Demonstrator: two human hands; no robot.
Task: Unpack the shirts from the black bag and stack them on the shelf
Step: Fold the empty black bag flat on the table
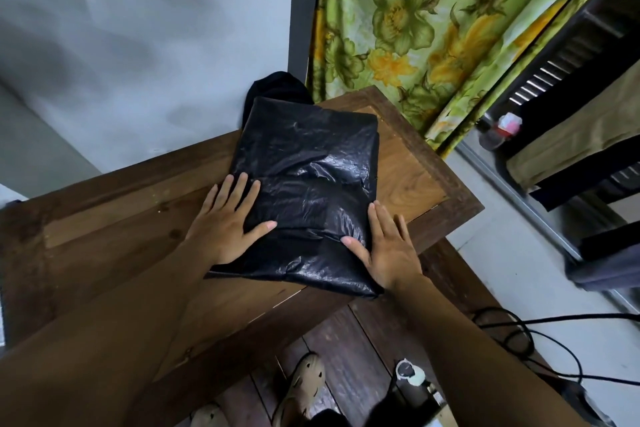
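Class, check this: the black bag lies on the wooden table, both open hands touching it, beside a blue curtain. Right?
No: the head view shows a green curtain with yellow flowers. The black bag lies on the wooden table, left hand and right hand open, touching it.

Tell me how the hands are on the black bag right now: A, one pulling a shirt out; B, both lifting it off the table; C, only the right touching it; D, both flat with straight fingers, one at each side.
D: the left hand and the right hand lie flat with straight fingers at either side of the black bag, which rests on the wooden table.
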